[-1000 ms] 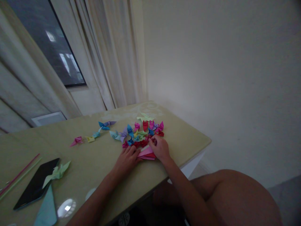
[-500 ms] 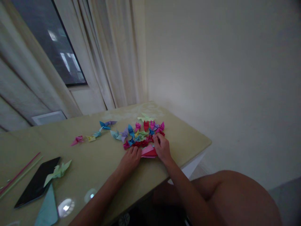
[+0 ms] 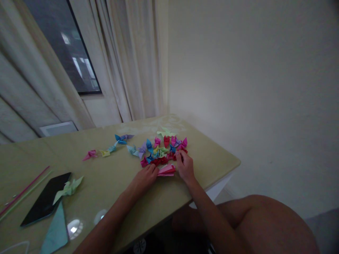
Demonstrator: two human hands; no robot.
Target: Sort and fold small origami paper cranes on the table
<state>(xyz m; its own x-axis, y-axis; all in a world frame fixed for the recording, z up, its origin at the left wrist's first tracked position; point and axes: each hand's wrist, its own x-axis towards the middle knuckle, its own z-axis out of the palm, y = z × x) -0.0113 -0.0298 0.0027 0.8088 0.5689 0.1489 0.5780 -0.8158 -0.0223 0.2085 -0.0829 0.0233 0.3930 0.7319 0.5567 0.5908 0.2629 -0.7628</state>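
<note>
Pink and red folded paper [image 3: 166,170] lies near the table's front edge, between my hands. My left hand [image 3: 147,175] is closed at the paper's left end, its fingertips pressed on it. At the right end, my right hand [image 3: 185,165] is curled with thumb and fingers together; what it pinches, if anything, is hidden. Just beyond both hands sits a cluster of small folded paper cranes [image 3: 160,151] in red, pink, blue, purple, yellow and green. A pale green folded crane [image 3: 166,133] stands at the back of the cluster.
Several more paper cranes [image 3: 112,148] form a loose line to the left. A dark tablet or phone [image 3: 39,204] carries a green paper crane [image 3: 69,188], beside a teal paper piece [image 3: 56,229]. Pink and green thin sticks [image 3: 25,193] lie far left. A wall stands on the right.
The view has shifted slightly. My right hand has drawn a little to the right, away from the folded paper, which looks narrower now. My left hand stays at its left end.
</note>
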